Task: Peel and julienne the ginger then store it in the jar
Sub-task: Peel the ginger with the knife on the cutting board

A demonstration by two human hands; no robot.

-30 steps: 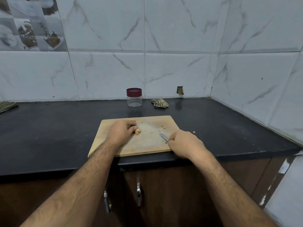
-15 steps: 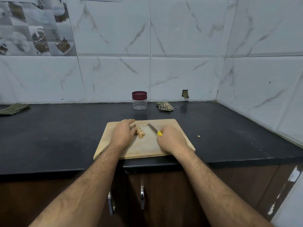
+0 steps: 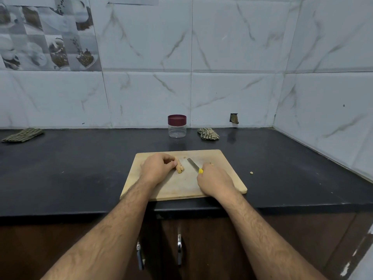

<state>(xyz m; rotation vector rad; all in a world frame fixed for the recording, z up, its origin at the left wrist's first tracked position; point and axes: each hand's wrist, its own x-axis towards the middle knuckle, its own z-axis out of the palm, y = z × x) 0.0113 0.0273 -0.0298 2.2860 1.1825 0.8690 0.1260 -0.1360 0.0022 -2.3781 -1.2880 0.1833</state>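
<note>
- The left hand (image 3: 157,168), at centre frame, rests on the cutting board (image 3: 228,168) with its fingers curled over the upper end of the ginger (image 3: 179,167), pinning it to the wood.
- The ginger lies on the board just right of that hand, its lower end showing past the fingertips.
- The right hand (image 3: 215,181), lower right of the ginger, is wrapped around the yellow handle of the knife (image 3: 193,164); the blade points up and to the left, apart from the ginger, lying low over the board.
- A small ginger scrap (image 3: 211,163) sits on the board just above the right hand, and another bit (image 3: 251,173) lies on the dark surface (image 3: 80,168) right of the board.
- The jar (image 3: 177,126), clear with a maroon lid on it, stands at the back of the surface by the tiled wall, above the board in the frame.
- A crumpled checked cloth (image 3: 208,133) lies just right of the jar; a folded cloth (image 3: 23,135) lies at the far left edge.
</note>
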